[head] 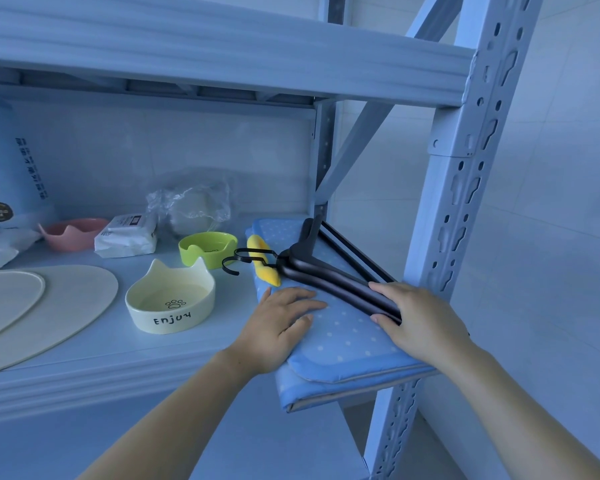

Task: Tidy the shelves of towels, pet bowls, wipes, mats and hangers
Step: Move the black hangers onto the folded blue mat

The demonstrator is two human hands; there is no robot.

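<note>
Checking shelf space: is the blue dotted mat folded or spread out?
Folded. The blue dotted mat shows stacked layers at its front edge, which overhangs the shelf; black hangers lie on top.

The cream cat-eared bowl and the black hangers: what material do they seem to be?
The cream cat-eared bowl marked Enjoy looks like glazed ceramic: thick wall, smooth glossy sheen. The black hangers seem plastic or lacquered wood with thin metal hooks; the dull sheen leaves it open.

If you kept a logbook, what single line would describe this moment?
left hand rests on blue dotted mat | right hand grips black hangers lying on mat | mat overhangs shelf edge | cream bowl beside mat
</note>
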